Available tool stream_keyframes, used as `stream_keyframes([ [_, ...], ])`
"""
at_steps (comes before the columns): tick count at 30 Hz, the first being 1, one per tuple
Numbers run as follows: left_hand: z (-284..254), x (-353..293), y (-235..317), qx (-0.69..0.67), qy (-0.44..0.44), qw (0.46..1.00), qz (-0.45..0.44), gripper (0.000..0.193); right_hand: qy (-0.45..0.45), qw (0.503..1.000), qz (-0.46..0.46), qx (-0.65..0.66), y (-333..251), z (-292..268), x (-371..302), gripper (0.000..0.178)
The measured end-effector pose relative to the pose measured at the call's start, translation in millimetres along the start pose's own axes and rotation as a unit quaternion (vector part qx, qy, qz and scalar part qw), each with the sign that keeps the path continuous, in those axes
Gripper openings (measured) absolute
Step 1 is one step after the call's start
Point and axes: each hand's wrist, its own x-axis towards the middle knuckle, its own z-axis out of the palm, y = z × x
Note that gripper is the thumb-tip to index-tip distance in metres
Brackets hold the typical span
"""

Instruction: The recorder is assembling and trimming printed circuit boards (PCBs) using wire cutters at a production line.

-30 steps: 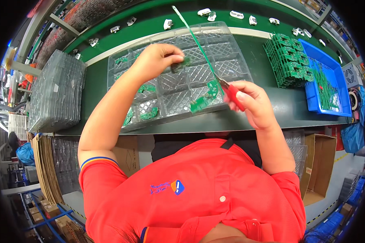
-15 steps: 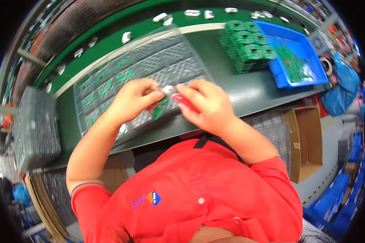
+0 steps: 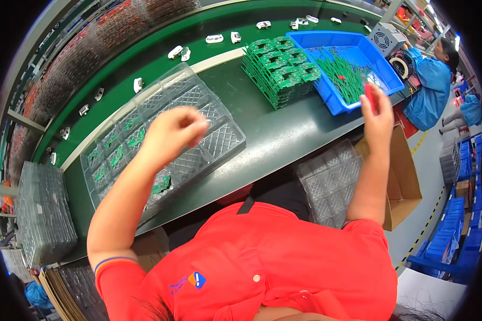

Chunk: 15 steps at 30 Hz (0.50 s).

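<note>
My left hand (image 3: 174, 131) hovers over a clear plastic tray (image 3: 238, 140), its fingers loosely curled with nothing visible in them. Small green circuit boards (image 3: 136, 139) lie in several of the tray's compartments. One more green board (image 3: 161, 184) sits in a near compartment beside my left forearm. Off to the right, my right hand (image 3: 379, 112) is raised at the near right side of a blue bin (image 3: 340, 108), closed around a slim red tool (image 3: 370, 96). Its exact kind is too blurred to tell. Thin green strips (image 3: 337, 80) fill part of the bin.
Stacked green circuit panels (image 3: 281, 72) stand left of the bin. Behind runs a green conveyor (image 3: 158, 67) carrying white parts (image 3: 214, 39). Clear trays (image 3: 45, 214) are piled at far left. A cardboard box (image 3: 404, 187) stands below right. A co-worker in blue (image 3: 431, 85) sits beyond.
My hands have parted. The right has swung right toward the bin with the red tool. The left no longer shows the green board it held. The view has shifted.
</note>
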Motion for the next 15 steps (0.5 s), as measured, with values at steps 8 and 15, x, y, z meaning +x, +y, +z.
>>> stream_keyframes([
  [8,56,178,-6,-0.21,0.07,0.974,-0.041,0.016,-0.234,0.78,0.224,0.536,-44,63,-105,0.04],
  [15,59,218,1,-0.098,0.101,0.983,-0.118,0.024,-0.237,0.693,0.297,0.613,-21,41,-121,0.049],
])
